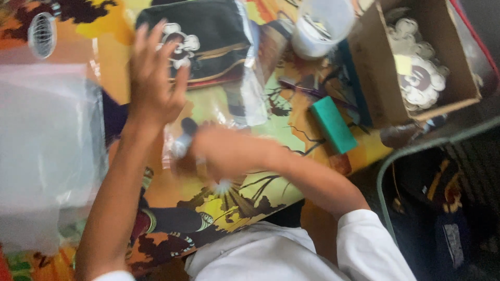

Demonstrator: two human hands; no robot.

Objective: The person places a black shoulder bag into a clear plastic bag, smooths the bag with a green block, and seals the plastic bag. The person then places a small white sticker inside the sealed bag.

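Two hands are over the colourful printed table. I see the left hand open, fingers spread, above a clear plastic bag that holds a folded black garment. I judge this bag light, soft and slippery; I would take it at the bag's edge. The right hand is closed around a small dark object, too blurred to name. A teal block lies near a cardboard box, whose contents are unclear.
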